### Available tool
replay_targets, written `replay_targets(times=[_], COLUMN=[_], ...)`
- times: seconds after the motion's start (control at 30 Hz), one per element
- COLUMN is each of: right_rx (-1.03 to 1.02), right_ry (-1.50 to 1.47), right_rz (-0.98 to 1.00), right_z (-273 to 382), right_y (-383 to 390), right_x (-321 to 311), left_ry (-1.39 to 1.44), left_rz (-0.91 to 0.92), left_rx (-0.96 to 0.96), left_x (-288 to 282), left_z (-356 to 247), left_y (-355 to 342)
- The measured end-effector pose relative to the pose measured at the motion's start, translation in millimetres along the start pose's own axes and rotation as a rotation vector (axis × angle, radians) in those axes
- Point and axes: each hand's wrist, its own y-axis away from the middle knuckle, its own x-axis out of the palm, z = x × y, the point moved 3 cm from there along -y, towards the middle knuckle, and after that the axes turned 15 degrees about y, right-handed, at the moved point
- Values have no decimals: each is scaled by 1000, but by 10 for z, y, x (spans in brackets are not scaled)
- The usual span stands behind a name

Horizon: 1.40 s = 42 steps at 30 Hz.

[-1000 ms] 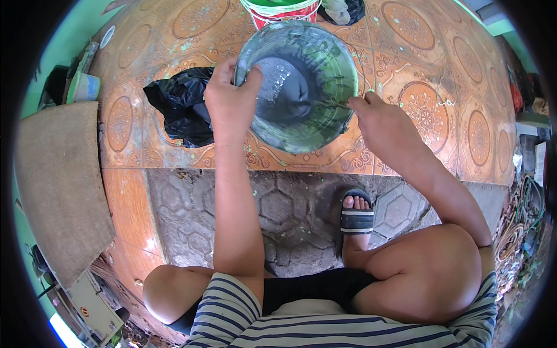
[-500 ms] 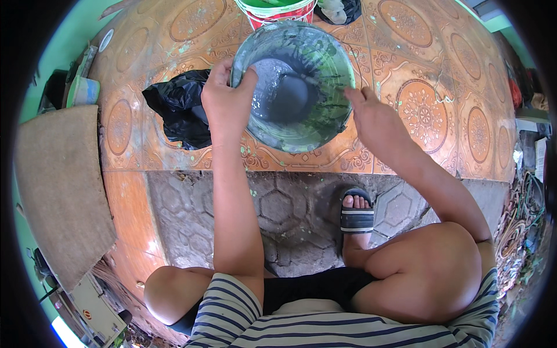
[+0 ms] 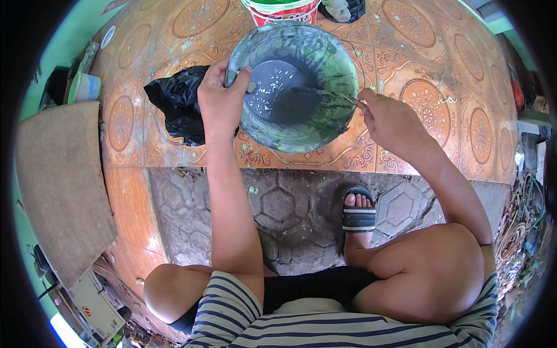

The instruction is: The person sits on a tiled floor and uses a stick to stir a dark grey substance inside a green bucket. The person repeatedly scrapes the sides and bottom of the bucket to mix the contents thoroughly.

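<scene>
left hand (image 3: 222, 101) gripping bucket (image 3: 335, 72) by rim, right hand (image 3: 391, 122) clasping thin tool (image 3: 351, 101), red-printed pail (image 3: 281, 16)

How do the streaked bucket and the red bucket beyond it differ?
The streaked bucket is green with dark grey smears inside; the red bucket is red and white outside. The left hand grips the streaked bucket; no hand touches the red bucket. Both show green inside.
</scene>
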Motion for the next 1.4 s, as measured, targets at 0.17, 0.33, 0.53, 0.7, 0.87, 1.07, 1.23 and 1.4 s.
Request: replay_targets(times=[0.17,0.33,0.53,0.7,0.87,1.07,1.23,1.4], right_rx=[27,-20,2,-16,-74,-104,-170,-104], right_ry=[171,403,387,353,116,-569,-711,-709], right_rz=[-191,-291,-189,-330,-504,-262,-307,-397], right_z=[-98,-115,-115,-150,106,880,1075,1104], right_y=[-148,-297,-232,-208,-310,-898,-1245,-1238], right_x=[-92,-83,0,27,-190,195,343,328], left_ry=[4,34,37,4,19,-4,-56,-46], left_rz=[22,33,14,36,25,61,61,60], left_rx=[-9,-15,-8,-20,25,-8,108,98], left_x=[-13,16,-22,-31,-15,14,107,59], left_z=[39,42,68,85,115,86,60,87], left_y=[-21,-17,-26,-32,-39,-25,39,38])
